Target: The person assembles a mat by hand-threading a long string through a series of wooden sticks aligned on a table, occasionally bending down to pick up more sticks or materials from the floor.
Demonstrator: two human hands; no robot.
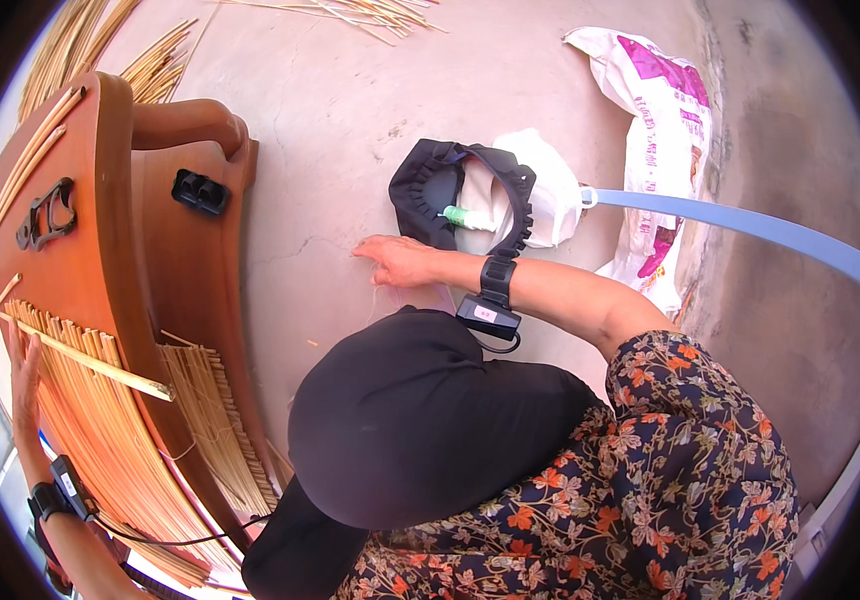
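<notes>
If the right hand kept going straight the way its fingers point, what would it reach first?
The right hand lies flat on the concrete floor, fingers pointing toward the wooden chair. The floor between looks bare, so the chair's edge would likely come first, though fisheye bending makes the exact line uncertain.

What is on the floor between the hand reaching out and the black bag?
Nothing: in the head view, only bare concrete floor separates the right hand from the black bag just beyond its fingers.
</notes>
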